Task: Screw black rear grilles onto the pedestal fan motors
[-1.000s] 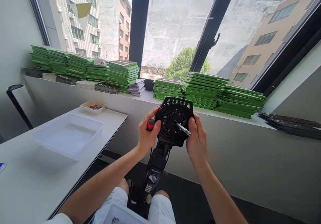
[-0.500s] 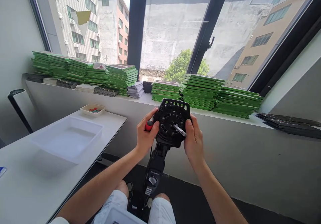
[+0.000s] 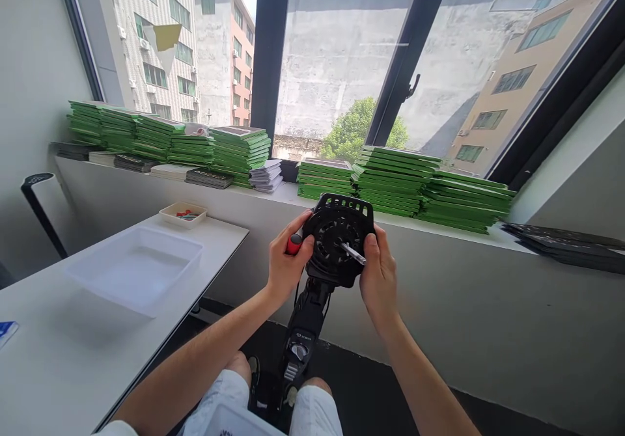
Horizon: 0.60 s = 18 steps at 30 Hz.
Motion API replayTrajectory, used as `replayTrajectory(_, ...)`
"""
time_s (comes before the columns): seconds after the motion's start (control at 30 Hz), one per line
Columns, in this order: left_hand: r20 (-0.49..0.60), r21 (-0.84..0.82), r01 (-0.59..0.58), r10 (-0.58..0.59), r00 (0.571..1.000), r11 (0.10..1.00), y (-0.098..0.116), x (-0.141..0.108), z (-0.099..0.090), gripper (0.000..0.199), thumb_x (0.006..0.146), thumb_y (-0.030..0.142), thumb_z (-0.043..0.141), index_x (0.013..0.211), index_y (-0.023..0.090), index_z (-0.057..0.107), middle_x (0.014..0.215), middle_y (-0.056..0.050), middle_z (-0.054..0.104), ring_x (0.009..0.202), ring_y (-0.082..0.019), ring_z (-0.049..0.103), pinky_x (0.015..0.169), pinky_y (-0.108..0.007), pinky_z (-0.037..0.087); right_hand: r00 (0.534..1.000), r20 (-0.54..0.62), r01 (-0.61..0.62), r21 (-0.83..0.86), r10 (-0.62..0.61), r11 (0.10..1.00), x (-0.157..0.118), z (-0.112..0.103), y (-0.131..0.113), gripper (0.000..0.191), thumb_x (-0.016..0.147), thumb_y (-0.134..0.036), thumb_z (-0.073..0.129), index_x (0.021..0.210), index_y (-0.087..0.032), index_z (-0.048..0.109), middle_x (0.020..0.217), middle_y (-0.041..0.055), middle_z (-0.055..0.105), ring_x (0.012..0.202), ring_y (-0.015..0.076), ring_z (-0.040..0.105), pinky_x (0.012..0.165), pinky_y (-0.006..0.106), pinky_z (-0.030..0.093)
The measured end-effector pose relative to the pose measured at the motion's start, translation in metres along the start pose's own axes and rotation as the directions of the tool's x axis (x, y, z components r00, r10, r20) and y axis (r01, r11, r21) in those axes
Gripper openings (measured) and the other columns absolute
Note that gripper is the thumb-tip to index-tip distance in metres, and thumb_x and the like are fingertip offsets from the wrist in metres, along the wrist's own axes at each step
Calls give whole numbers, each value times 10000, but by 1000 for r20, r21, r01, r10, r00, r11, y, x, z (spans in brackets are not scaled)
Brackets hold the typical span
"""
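Observation:
A black round housing (image 3: 332, 267), which looks like the motor head of a fan, faces me on a black stand (image 3: 306, 322) between my knees. From its centre a metal shaft (image 3: 354, 254) sticks out, pointing down to the right. My left hand (image 3: 286, 270) is closed on the housing's left edge, thumb on the front. That same hand also keeps a red and black handle (image 3: 293, 244), apparently a screwdriver's; the rest of it is hidden. My right hand (image 3: 381, 283) grips the right edge, its thumb beside the shaft's end.
To the left, a white table (image 3: 43, 358) bears a translucent bin (image 3: 146, 306) and a small tray (image 3: 170, 220) with red pieces. Stacks of green-edged boards (image 3: 390, 182) line the window sill. A white container (image 3: 234, 423) rests on my lap.
The view has shifted slightly, so everything sits a little further right. Both hands keep the same hold on the housing.

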State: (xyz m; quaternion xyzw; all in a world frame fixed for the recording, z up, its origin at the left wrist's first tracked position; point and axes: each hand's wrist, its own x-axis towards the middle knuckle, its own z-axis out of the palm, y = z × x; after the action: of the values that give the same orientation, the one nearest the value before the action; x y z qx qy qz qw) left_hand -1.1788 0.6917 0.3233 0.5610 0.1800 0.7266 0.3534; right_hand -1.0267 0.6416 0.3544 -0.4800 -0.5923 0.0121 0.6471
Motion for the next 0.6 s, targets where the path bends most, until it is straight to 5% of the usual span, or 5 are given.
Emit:
replayTrajectory(0.13, -5, 2, 2, -2, 1000, 1000, 0, 0, 0, 403, 933, 317, 694, 1318, 216, 757, 1241, -77, 785, 1092, -195, 724, 1005, -306, 558, 1000, 9, -1, 9, 1, 1000, 0, 1, -2, 586, 1025, -775, 444, 1155, -249, 668, 988, 46, 691, 822, 213, 611, 647, 295, 484)
replayTrajectory(0.2, -9, 3, 14, -14, 1000, 1000, 0, -1, 0, 417, 940, 352, 698, 1331, 215, 750, 1160, -69, 796, 893, -151, 707, 880, -275, 568, 1000, 15, -4, 12, 4, 1000, 0, 1, -3, 585, 1028, -774, 445, 1172, -252, 666, 984, 41, 698, 808, 210, 614, 645, 299, 486)
replayTrajectory(0.33, 12, 3, 68, -68, 998, 998, -2, -3, -2, 553, 944, 512, 716, 1410, 215, 695, 1011, -26, 790, 521, -51, 371, 521, -214, 385, 1000, 24, -5, 22, 4, 1000, -3, 0, 0, 605, 1032, -779, 448, 1246, -258, 666, 1062, 53, 728, 900, 234, 658, 723, 330, 522)
replayTrajectory(0.47, 8, -145, 1, 0, 1000, 989, -1, -7, -12, 642, 899, 627, 745, 1444, 298, 663, 1365, -100, 732, 508, -47, 224, 429, -241, 264, 1000, -8, 16, 69, -15, 997, -8, -6, 8, 649, 1035, -787, 442, 1433, -298, 596, 1434, 89, 633, 1342, 300, 568, 1108, 482, 457)
replayTrajectory(0.6, -110, -210, -56, 34, 993, 976, 4, -30, -37, 510, 944, 572, 710, 1391, 327, 690, 1462, -147, 679, 520, -50, 278, 417, -213, 279, 995, -95, 53, 161, -38, 986, -29, -18, 8, 547, 1069, -722, 443, 1456, -358, 574, 1544, 77, 552, 1467, 299, 469, 1148, 550, 441)
